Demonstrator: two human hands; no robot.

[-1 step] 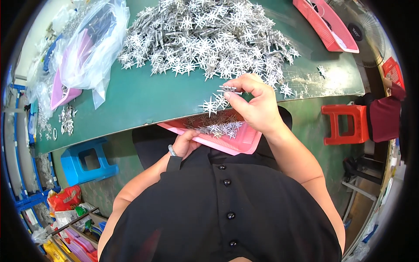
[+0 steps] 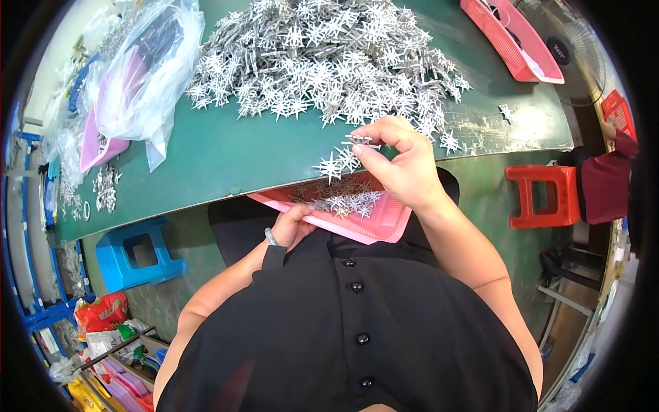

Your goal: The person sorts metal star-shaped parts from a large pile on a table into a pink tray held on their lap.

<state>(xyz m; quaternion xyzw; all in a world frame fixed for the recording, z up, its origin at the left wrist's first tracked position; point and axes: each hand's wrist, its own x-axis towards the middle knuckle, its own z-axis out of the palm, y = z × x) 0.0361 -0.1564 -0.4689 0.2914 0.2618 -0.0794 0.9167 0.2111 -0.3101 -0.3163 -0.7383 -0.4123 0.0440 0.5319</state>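
A big heap of small silver star-shaped metal parts [image 2: 329, 55] covers the far side of the green table [image 2: 226, 151]. My right hand [image 2: 405, 165] hovers over the table's near edge and pinches a silver part [image 2: 360, 142] between thumb and fingers. A few loose stars [image 2: 334, 167] lie just below it at the edge. Below the table edge, my left hand [image 2: 292, 226] grips the near rim of a pink tray [image 2: 388, 223] resting against my lap. Several star parts [image 2: 343, 202] lie in this tray.
Clear plastic bags [image 2: 144, 75] over a pink tray lie at the table's left. A red basket [image 2: 515, 41] sits at the far right. A blue stool [image 2: 137, 254] stands left, a red stool [image 2: 542, 196] right, next to another person's dark red sleeve [image 2: 604, 185].
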